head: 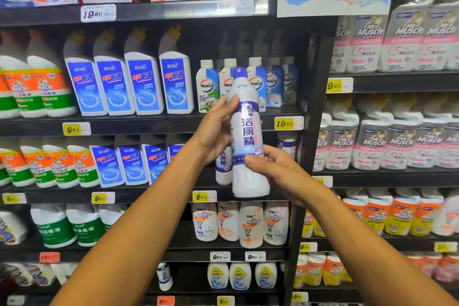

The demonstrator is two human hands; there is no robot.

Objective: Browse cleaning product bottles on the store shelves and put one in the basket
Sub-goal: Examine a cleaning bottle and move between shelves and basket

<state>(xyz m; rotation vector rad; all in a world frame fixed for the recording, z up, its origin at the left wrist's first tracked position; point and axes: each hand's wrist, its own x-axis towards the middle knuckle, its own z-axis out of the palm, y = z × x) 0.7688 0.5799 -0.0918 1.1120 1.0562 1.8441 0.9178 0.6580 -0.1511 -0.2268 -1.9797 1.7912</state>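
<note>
I hold a tall white toilet-cleaner bottle (248,131) with a purple cap and purple label upright in front of the shelves. My left hand (214,131) grips its upper left side, thumb across the label's top. Around its lower right side, my right hand (275,169) is wrapped with the thumb on the label's bottom. Another bottle of the same kind (223,166) stands on the shelf just behind. No basket is in view.
Dark shelves (154,123) hold rows of bottles: blue-labelled cleaners (146,87), Walch bottles (207,87), orange-and-green Mr Muscle bottles (49,87). A black upright post (315,112) divides this bay from the right one, which is full of Mr Muscle packs (372,146).
</note>
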